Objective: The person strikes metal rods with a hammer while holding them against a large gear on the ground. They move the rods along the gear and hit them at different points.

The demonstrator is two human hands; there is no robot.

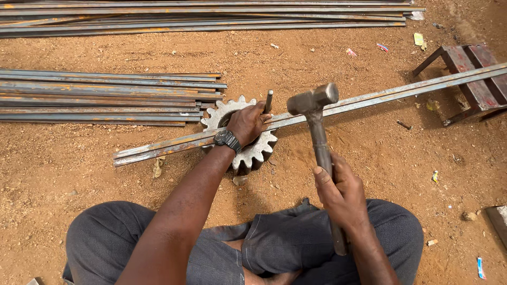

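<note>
The person sits cross-legged on bare reddish dirt ground (pixel 79 174), knees in grey trousers at the bottom of the view. The left hand (pixel 248 122), with a black wristwatch (pixel 227 140) on the wrist, is closed around a short steel chisel (pixel 268 100), holding it upright with its lower end on the long flat steel bars (pixel 369 98). These bars run slantwise from lower left to upper right; their near part lies across a large toothed gear wheel (pixel 253 153) that rests flat on the ground under the left hand, and their far part rests on a low rusty metal stool (pixel 478 87) at the right edge.

The right hand (pixel 340 192) is closed around the metal handle of a heavy hammer (pixel 312 100), gripping it at about mid-length. The hammer head is raised just to the right of the chisel's top, near it but not touching.

No container shows in view; the gear's hollow centre is mostly covered by the hand and the bars, so what lies inside cannot be told.

To the left lies a stack of long steel strips (pixel 105 97), with another stack (pixel 200 16) along the top edge. Small scraps of litter dot the ground.
</note>
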